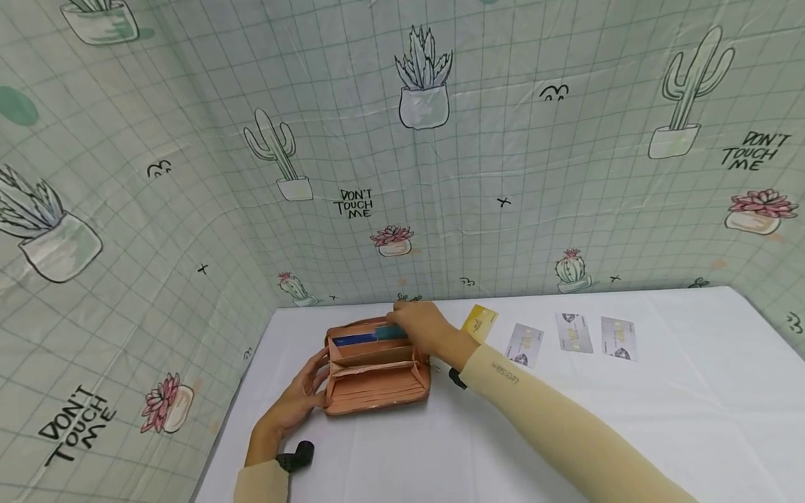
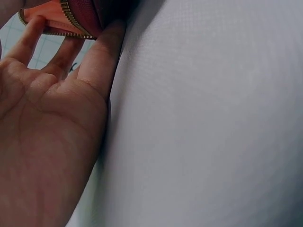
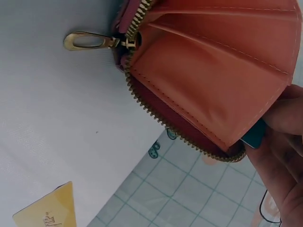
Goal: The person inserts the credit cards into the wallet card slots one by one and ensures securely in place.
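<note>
Wht tbl; gridded cactus-print backdrop right behind it.

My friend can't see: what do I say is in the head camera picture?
A person's right hand pinches a teal card at the back of an open orange wallet while the left hand holds its side. A yellow card and three silver cards lie to the right on a white table.

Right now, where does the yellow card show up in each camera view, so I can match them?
Head: the yellow card is right of center, left of the silver cards.
Left wrist: not in it.
Right wrist: bottom-left corner, partly cut off by the lower edge.
Shared landmark: the orange zip wallet, left of the card in the head view, top left in left wrist, top right in right wrist.
</note>
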The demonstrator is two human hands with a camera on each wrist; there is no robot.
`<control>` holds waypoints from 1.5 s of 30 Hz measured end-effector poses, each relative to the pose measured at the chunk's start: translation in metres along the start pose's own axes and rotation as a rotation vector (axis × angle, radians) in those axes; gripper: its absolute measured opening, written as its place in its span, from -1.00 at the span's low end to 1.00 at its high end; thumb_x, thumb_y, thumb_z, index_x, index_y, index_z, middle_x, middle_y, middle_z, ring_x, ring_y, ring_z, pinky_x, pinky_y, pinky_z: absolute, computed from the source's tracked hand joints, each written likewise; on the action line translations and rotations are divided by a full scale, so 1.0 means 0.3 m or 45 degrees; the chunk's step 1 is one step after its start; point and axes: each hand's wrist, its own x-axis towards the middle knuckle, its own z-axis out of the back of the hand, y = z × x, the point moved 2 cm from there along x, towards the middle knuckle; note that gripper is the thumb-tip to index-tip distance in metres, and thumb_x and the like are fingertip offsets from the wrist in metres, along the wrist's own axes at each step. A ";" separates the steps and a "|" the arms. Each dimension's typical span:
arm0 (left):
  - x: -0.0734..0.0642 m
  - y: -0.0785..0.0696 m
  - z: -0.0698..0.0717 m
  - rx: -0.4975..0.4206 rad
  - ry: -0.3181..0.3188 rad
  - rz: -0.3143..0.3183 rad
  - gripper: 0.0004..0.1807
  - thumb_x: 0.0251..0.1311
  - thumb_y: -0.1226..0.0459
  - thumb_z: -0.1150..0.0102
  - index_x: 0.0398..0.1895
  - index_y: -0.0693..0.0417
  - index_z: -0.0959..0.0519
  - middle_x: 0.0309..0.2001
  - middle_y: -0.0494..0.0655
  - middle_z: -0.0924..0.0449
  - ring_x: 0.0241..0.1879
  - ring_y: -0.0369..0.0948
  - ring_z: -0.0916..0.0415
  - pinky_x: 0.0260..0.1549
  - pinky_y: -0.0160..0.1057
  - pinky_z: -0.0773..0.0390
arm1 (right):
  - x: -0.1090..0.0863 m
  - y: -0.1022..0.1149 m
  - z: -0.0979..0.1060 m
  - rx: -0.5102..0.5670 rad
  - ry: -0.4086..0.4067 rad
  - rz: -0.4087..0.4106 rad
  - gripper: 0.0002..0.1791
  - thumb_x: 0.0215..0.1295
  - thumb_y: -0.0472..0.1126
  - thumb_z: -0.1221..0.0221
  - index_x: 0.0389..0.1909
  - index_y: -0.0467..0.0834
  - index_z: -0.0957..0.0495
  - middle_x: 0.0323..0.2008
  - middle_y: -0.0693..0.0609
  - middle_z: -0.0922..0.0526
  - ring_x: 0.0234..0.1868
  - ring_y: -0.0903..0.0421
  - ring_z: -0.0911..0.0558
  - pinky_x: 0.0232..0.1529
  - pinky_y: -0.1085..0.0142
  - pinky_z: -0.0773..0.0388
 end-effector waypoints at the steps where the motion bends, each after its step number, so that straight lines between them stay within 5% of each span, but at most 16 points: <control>1: 0.001 -0.001 0.002 0.001 0.003 -0.003 0.16 0.20 0.54 -0.33 0.74 0.16 0.20 0.68 0.33 0.23 0.66 0.26 0.26 0.21 -0.46 -0.39 | -0.002 -0.001 -0.001 -0.001 -0.006 0.005 -0.62 0.28 -0.52 -0.37 0.04 -0.10 -0.76 -0.16 -0.01 -0.67 -0.14 0.03 -0.75 -0.11 0.14 -0.72; 14: 0.003 0.003 0.001 -0.002 -0.013 0.006 0.18 0.17 0.56 -0.32 0.74 0.16 0.20 0.68 0.31 0.23 0.67 0.24 0.25 0.21 -0.49 -0.37 | -0.024 -0.001 -0.004 0.028 0.013 0.022 -0.69 0.31 -0.46 -0.37 -0.01 -0.08 -0.80 -0.18 0.02 -0.62 -0.16 0.07 -0.73 -0.10 0.18 -0.71; 24: -0.004 -0.004 -0.007 -0.001 -0.025 0.016 0.18 0.14 0.58 -0.31 0.74 0.14 0.18 0.68 0.30 0.23 0.67 0.24 0.26 0.21 -0.48 -0.38 | -0.034 0.025 -0.004 -0.102 0.072 0.021 -0.66 0.23 -0.43 -0.46 -0.01 -0.07 -0.77 -0.16 0.04 -0.69 -0.10 0.09 -0.73 -0.10 0.14 -0.73; 31: -0.006 -0.004 -0.008 -0.003 -0.032 0.018 0.18 0.14 0.59 -0.31 0.74 0.15 0.19 0.68 0.30 0.24 0.67 0.24 0.26 0.20 -0.50 -0.38 | -0.045 0.038 -0.004 -0.174 0.065 0.000 -0.75 0.37 -0.37 -0.37 0.00 -0.06 -0.77 -0.10 0.01 -0.66 -0.08 0.08 -0.71 -0.15 0.14 -0.73; 45: -0.001 -0.002 -0.006 0.003 -0.036 0.037 0.18 0.17 0.55 -0.33 0.74 0.16 0.21 0.68 0.30 0.23 0.67 0.25 0.26 0.19 -0.50 -0.38 | -0.050 0.038 0.001 -0.182 0.077 0.022 -0.82 0.38 -0.35 -0.35 -0.09 -0.07 -0.80 -0.08 0.04 -0.65 -0.07 0.10 -0.67 -0.15 0.17 -0.71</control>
